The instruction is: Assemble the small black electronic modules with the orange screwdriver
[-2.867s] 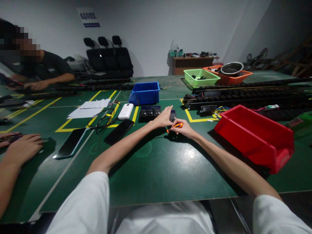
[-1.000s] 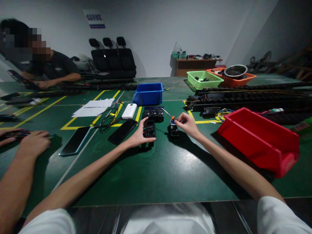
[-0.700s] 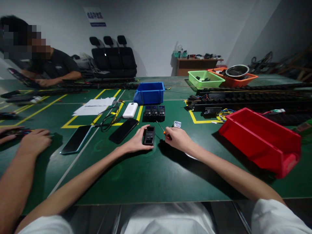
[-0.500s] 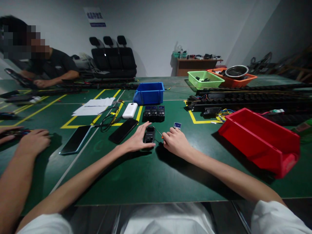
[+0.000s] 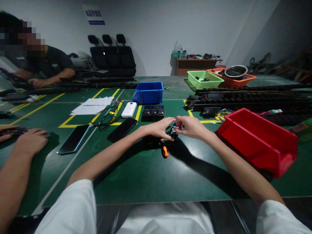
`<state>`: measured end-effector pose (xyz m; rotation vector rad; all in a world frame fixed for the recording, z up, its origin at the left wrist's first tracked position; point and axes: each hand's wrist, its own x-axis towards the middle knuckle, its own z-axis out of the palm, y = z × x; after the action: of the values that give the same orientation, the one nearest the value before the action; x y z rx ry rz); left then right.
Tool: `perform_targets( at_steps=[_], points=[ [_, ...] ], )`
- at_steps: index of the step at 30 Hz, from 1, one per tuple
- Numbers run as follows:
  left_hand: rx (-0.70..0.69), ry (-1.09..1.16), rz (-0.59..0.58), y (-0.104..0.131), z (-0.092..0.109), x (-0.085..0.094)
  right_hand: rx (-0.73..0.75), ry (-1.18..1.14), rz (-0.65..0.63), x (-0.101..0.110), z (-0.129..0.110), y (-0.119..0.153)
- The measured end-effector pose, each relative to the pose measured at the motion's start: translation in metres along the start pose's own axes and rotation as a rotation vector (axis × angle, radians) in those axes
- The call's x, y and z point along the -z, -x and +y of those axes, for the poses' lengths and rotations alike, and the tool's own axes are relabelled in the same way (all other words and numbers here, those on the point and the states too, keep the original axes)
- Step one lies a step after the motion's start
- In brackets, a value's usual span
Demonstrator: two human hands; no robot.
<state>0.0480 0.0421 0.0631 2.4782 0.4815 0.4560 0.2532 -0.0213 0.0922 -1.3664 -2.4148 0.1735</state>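
Note:
Near the middle of the green table, my left hand (image 5: 162,128) reaches right, its thumb and fingers around a small black device (image 5: 174,132). My right hand (image 5: 188,126) is closed at the device's top, pinching a small piece with a bluish face (image 5: 175,125). An orange and black screwdriver handle (image 5: 164,149) lies on the table just below my left hand. Three black modules (image 5: 153,112) stand in a row behind it. Something dark under my left wrist is in shadow and hard to make out.
A red bin (image 5: 258,139) is at the right, a blue bin (image 5: 148,92) behind the modules. Two phones (image 5: 74,139), a white power bank (image 5: 129,110), cables and papers (image 5: 92,105) lie left. Another person's hands (image 5: 34,141) rest at the left edge; a second person sits beyond.
Both hands have moved right to where the small bluish-faced piece lay. My right hand has let go of the screwdriver, which now lies on the table. My left hand now holds the black device.

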Motion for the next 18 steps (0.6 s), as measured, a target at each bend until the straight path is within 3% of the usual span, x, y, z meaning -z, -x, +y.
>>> perform_targets(
  at_steps=[3,6,12,18],
  points=[
    [0.029,0.052,-0.025,-0.012,-0.009,-0.010,0.038,-0.181,-0.114,-0.002,0.047,-0.006],
    [0.062,0.045,0.016,-0.016,-0.016,-0.018,0.025,-0.292,-0.205,-0.024,0.073,-0.007],
    [0.206,0.066,0.258,-0.012,-0.019,-0.027,0.085,-0.373,-0.057,-0.063,0.070,-0.009],
    [0.199,0.044,0.304,-0.006,-0.011,-0.026,0.052,-0.352,-0.064,-0.073,0.065,-0.007]
  ],
)
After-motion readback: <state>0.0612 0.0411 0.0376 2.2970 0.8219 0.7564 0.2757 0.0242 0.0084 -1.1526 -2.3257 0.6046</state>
